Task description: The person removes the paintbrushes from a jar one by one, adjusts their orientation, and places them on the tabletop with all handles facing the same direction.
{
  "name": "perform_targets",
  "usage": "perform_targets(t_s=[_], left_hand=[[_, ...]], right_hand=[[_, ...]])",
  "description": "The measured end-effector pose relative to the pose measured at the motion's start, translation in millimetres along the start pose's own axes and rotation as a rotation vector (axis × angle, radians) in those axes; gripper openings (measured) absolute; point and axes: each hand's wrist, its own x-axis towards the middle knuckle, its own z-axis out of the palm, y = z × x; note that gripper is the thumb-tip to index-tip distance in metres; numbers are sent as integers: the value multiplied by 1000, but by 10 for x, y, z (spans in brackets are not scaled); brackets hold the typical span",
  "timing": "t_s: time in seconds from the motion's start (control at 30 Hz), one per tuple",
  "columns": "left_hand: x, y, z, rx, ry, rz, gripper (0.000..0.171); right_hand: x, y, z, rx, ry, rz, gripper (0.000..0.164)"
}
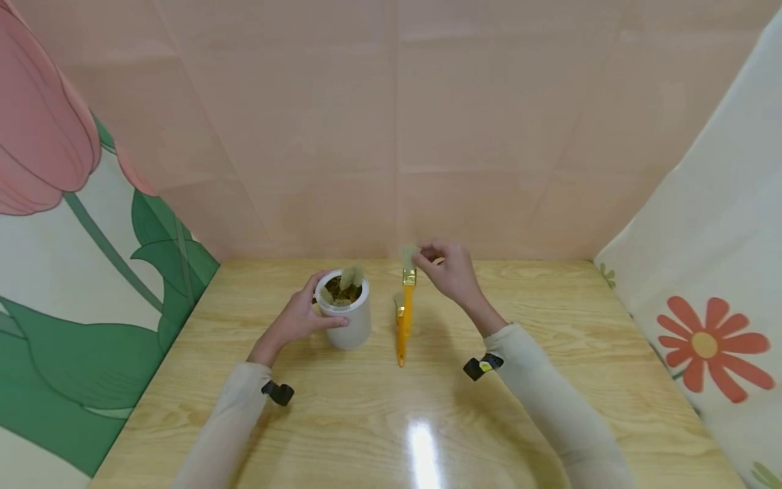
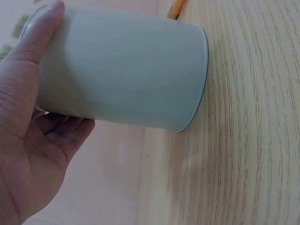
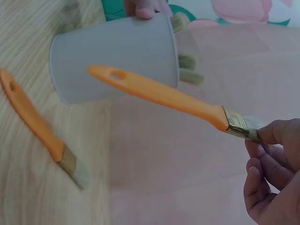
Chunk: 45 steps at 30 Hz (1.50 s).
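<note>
Here | left hand (image 1: pixel 302 316): curled round cup (image 1: pixel 357 331) | right hand (image 1: pixel 451 273): lifted, right of cup, pinching brush (image 1: pixel 408 299) by its bristles (image 1: pixel 409 257) | second brush (image 3: pixel 36 119): lying right of cup

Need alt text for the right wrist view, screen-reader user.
The right hand pinches an orange-handled brush by its bristles, its handle crossing in front of a pale container with other bristles poking from its mouth. The left hand grips the container; a second orange-handled brush lies on the wooden table.
</note>
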Motion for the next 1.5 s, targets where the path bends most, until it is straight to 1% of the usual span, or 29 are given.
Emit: perform_targets(t_s=[0.13, 0.37, 0.63, 0.77, 1.03, 1.33, 1.5], left_hand=[[0, -12, -12, 2, -3, 10, 112], [4, -16, 2, -3, -5, 12, 114], [-16, 19, 11, 6, 4, 5, 114], [-21, 28, 12, 9, 5, 5, 115], [-19, 28, 15, 3, 4, 8, 113], [-26, 15, 14, -7, 1, 4, 115], [-24, 21, 20, -8, 4, 6, 115]], right_hand=[[-35, 165, 29, 6, -9, 32, 25], [-104, 411, 37, -11, -31, 114, 31], [-180, 653, 135, -27, -69, 183, 31], [-203, 724, 179, -36, -85, 220, 32], [-226, 842, 211, -65, -107, 244, 29], [-248, 957, 243, -70, -154, 302, 29], [-247, 1021, 280, -92, -163, 329, 28]])
